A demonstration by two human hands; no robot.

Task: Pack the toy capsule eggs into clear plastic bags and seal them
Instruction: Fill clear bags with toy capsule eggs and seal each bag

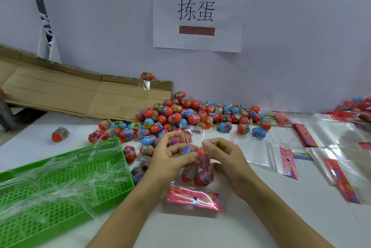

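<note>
Over the white table (261,217), just in front of the egg pile (190,115), our left hand (170,159) curls around a blue egg (187,149) at the clear bag (197,169) of eggs, whose mouth our right hand (224,157) pinches.

head-worn view, looking down, close

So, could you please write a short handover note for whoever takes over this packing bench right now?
Left hand holds a blue capsule egg at the mouth of the clear bag.
Right hand pinches the bag's open edge.
The bag, with several eggs inside, sits on the table, pink header towards the person.
The loose egg pile is behind; empty bags lie right.
Left: finish filling, seal, keep packing.
</note>
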